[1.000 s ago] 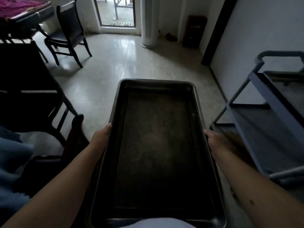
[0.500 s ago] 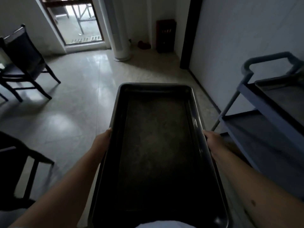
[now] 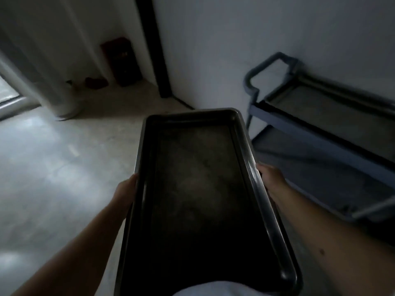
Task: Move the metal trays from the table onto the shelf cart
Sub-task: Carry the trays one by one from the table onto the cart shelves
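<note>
Fingers (image 3: pixel 134 178) grip tray (image 3: pixel 198 189), lengthwise fwd.

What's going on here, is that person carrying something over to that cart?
Yes. A person holds a dark, empty metal tray out in front of them, the left hand gripping one long edge and the right hand gripping the other. The grey-blue shelf cart stands against the wall just to the right of the tray's far end. The tray is in the air, not yet set down on any shelf. The picture is dim and a little blurred.
</note>
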Action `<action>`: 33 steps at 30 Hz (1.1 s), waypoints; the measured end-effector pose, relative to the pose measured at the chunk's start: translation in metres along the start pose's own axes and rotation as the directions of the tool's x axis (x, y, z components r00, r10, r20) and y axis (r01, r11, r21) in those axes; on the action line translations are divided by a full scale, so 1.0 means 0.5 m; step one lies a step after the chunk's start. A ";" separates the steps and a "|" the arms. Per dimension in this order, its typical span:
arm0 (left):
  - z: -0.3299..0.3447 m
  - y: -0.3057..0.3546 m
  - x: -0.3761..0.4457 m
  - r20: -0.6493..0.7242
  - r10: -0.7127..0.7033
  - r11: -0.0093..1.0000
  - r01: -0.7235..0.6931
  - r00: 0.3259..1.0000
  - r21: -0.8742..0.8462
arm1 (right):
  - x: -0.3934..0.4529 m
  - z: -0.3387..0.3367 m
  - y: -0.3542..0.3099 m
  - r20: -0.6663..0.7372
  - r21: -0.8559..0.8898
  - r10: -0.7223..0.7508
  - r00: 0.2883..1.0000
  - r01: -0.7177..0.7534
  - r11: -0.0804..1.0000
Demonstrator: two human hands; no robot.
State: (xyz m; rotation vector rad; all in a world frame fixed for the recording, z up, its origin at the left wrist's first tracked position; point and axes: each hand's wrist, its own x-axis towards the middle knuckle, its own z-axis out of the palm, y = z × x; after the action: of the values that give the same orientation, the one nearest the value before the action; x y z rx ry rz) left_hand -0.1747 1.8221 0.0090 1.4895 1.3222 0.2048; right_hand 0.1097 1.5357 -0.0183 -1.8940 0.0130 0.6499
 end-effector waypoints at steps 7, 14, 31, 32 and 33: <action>0.092 0.096 0.150 0.412 0.089 0.947 -0.205 0.907 0.247 | -0.106 -0.039 0.108 -0.335 0.267 0.235 0.912 -0.148 0.952; 0.230 0.102 0.174 0.638 0.083 0.823 -0.414 0.765 0.389 | -0.286 -0.040 0.251 -0.550 0.368 0.436 0.713 -0.261 0.892; 0.378 0.135 0.200 0.702 -0.075 0.831 -0.345 0.708 0.436 | -0.265 -0.072 0.320 -0.583 0.257 0.490 0.648 -0.426 0.868; 0.402 0.139 0.200 0.692 -0.067 0.832 -0.343 0.718 0.437 | -0.243 -0.087 0.323 -0.564 0.276 0.508 0.651 -0.431 0.859; 0.426 0.145 0.198 0.681 -0.065 0.833 -0.336 0.730 0.439 | -0.220 -0.106 0.327 -0.546 0.276 0.521 0.656 -0.446 0.851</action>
State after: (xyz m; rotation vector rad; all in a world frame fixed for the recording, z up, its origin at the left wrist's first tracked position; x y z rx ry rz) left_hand 0.0562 1.7915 -0.0699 1.8868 0.6672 -0.6352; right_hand -0.0106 1.3905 -0.0955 -1.9110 0.9951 0.3398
